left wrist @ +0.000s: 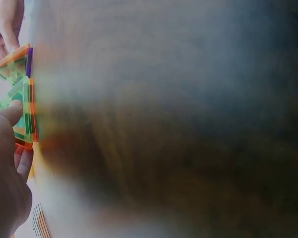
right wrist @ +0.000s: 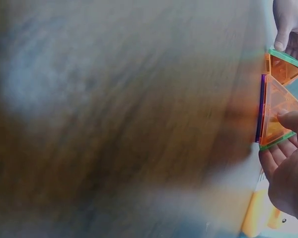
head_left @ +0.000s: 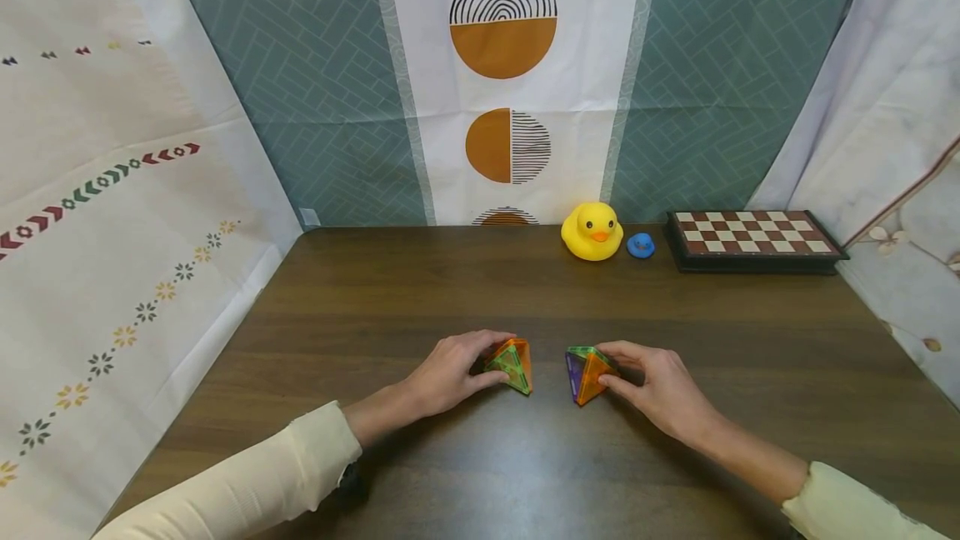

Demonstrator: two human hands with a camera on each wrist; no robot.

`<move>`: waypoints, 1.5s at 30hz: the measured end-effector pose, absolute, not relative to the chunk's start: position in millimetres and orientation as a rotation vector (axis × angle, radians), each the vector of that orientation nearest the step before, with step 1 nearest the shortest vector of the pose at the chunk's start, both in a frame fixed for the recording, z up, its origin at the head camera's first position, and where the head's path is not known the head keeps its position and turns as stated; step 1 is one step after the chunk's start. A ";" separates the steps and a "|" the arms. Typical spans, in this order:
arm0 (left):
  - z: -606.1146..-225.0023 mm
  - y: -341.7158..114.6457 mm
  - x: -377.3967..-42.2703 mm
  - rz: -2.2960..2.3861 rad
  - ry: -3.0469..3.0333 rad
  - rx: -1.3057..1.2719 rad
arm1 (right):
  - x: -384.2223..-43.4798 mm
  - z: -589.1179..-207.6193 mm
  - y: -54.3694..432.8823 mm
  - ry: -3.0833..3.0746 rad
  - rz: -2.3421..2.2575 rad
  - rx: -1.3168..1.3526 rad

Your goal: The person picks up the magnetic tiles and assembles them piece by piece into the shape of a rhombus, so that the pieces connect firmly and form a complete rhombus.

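Two small pyramids built from see-through triangular magnetic tiles are held apart near the middle of the table. My left hand (head_left: 453,373) pinches the green and orange pyramid (head_left: 514,367) between thumb and fingers. In the left wrist view, that pyramid's green face (left wrist: 25,111) shows under the thumb. With thumb and fingertips, my right hand (head_left: 660,386) grips the other pyramid (head_left: 588,375), which has orange, purple and green sides. Its orange face (right wrist: 278,109) is toward the thumb in the right wrist view, with a purple edge on the left. A narrow gap separates the pyramids in the head view.
A dark wooden table (head_left: 480,465) lies beneath the hands. Toward its back edge stand a large yellow duck (head_left: 592,232), a small blue duck (head_left: 641,246) and a checkered board box (head_left: 753,240). Patterned cloths (head_left: 322,90) hang behind and at both sides.
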State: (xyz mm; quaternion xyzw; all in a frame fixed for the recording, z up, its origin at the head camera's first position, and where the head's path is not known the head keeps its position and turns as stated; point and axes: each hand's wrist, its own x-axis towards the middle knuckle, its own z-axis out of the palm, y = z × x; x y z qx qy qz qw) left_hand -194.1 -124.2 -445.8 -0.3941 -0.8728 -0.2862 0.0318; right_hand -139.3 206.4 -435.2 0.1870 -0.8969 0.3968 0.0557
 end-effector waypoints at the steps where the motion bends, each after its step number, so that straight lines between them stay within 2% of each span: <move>1: -445.8 -124.2 -194.0 -0.878 -2.689 -1.214 | -139.4 -435.2 206.0 -2.720 1.205 0.569; 45: -443.4 -105.7 -190.2 -0.874 -2.684 -1.286 | -144.8 -442.7 183.2 -2.703 1.239 0.609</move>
